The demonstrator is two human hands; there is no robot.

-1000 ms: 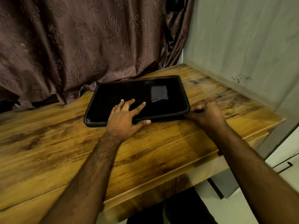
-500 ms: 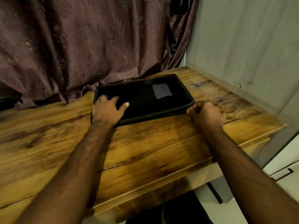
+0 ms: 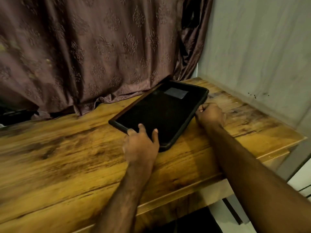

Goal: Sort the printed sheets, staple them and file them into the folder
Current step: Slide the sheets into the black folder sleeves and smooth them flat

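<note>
A black zip folder (image 3: 161, 113) with a grey label patch lies shut on the wooden table (image 3: 67, 157), turned at an angle toward the back right corner. My left hand (image 3: 141, 145) grips its near left edge, fingers curled over the rim onto the top face. My right hand (image 3: 210, 114) is curled into a fist against the folder's right edge, pinching something small there that I cannot make out. No printed sheets or stapler are in view.
A brown patterned curtain (image 3: 101, 56) hangs behind the table and drapes onto its back edge. A grey wall (image 3: 260, 47) runs along the right side. The table's front edge (image 3: 185, 187) drops to a pale floor at right.
The folder has swung round, its right end now pointing to the back corner. My left hand slid from the folder's left end to its near edge. My right hand stayed at the right edge.
</note>
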